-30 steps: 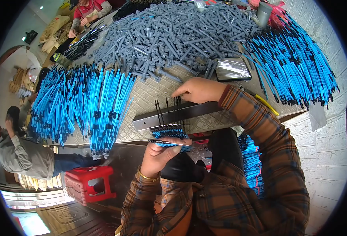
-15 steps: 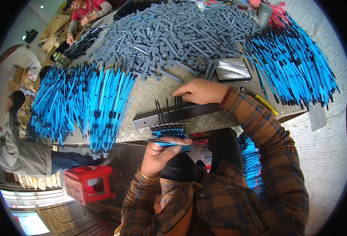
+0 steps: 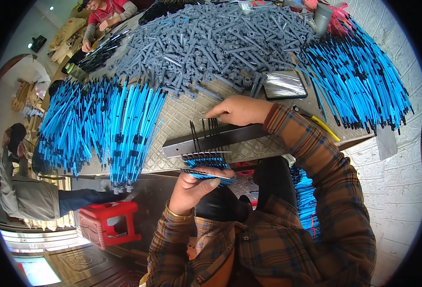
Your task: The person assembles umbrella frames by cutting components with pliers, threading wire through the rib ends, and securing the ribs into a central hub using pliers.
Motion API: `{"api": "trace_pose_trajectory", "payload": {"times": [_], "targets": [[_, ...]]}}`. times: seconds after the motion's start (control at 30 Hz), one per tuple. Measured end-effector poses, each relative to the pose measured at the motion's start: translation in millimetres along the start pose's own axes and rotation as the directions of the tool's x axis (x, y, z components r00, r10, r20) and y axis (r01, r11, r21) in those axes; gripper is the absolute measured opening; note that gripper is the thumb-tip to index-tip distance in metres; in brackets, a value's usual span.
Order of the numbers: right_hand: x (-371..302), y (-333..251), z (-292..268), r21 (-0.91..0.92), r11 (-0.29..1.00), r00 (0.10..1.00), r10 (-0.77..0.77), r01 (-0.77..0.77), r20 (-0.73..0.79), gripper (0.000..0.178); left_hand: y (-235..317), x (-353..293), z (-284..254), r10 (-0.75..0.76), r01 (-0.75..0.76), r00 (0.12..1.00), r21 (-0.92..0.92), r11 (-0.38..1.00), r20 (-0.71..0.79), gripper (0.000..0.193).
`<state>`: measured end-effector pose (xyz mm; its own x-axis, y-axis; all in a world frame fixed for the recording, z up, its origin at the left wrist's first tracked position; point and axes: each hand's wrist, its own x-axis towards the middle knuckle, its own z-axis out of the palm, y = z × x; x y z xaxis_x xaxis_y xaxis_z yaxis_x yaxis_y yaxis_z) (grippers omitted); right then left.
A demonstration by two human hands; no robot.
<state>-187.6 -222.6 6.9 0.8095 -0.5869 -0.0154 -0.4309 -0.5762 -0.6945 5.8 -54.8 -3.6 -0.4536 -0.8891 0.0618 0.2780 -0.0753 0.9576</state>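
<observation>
My left hand [image 3: 191, 191] is closed round a bundle of blue-and-black thin rods [image 3: 205, 162], thumb on top, over my lap at the table's near edge. A thin metal wire [image 3: 199, 154] runs across the bundle, with another at the thumb. Several slim black rod ends [image 3: 194, 136] stick up from the bundle in front of a dark metal bar [image 3: 239, 135] on the table. My right hand [image 3: 244, 110] reaches over the bar from the right. Its thumb and forefinger pinch a short thin wire at the tops of some black rod ends; the fingertips partly hide it.
Grey plastic parts [image 3: 206, 43] form a large heap at the back. Blue rods lie in piles at left [image 3: 81, 124] and right [image 3: 354, 76]. A tray of metal wires [image 3: 283, 85] and yellow-handled pliers [image 3: 323, 126] sit at right. A red stool [image 3: 108, 222] stands left; two other people are nearby.
My right hand has shifted slightly left along the black rod ends, with the pinched wire. My left hand has stayed almost still. The person at the far left has moved.
</observation>
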Motion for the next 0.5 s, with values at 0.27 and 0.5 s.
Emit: {"api": "trace_pose_trajectory", "payload": {"times": [0.27, 0.5], "targets": [[10.2, 1.0, 1.8, -0.07, 0.995, 0.997, -0.075, 0.076, 0.011, 0.032, 4.2, 0.7, -7.5, -0.012, 0.012, 0.998, 0.001, 1.0, 0.056, 0.02], [20.2, -7.2, 6.0, -0.1, 0.992, 0.997, -0.072, 0.075, 0.036, 0.032, 11.7, -1.5, -19.3, -0.077, 0.075, 0.99, 0.014, 0.997, 0.118, 0.019]]}}
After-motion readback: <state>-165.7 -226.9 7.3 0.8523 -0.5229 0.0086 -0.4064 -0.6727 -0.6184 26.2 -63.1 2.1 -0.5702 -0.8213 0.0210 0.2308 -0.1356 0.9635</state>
